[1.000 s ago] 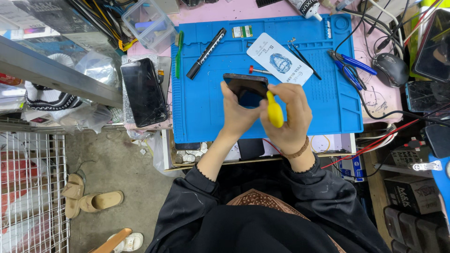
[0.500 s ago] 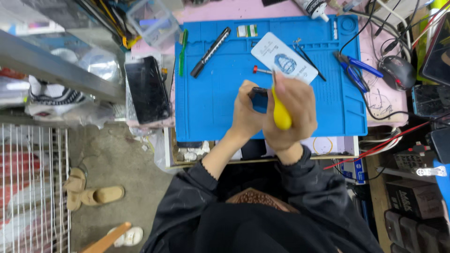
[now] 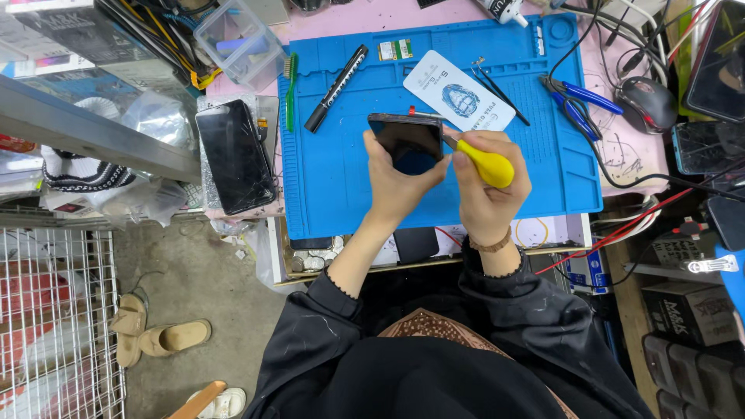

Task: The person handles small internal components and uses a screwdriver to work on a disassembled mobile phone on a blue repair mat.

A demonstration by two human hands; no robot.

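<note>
My left hand (image 3: 394, 181) holds a dark phone (image 3: 406, 142) tilted above the blue work mat (image 3: 334, 178). My right hand (image 3: 490, 186) grips a yellow-handled screwdriver (image 3: 485, 163), whose metal tip touches the phone's right edge. A red-handled tool (image 3: 423, 114) lies on the mat just behind the phone, partly hidden by it.
On the mat lie a black marker (image 3: 335, 77), a green brush (image 3: 291, 89), a white packet (image 3: 458, 91), tweezers (image 3: 499, 89) and blue pliers (image 3: 578, 105). A second black phone (image 3: 235, 157) rests left of the mat. A mouse (image 3: 646, 102), cables and devices crowd the right side.
The right hand with the screwdriver has swung from in front of the phone to its right edge. The phone's dark face now shows more fully.
</note>
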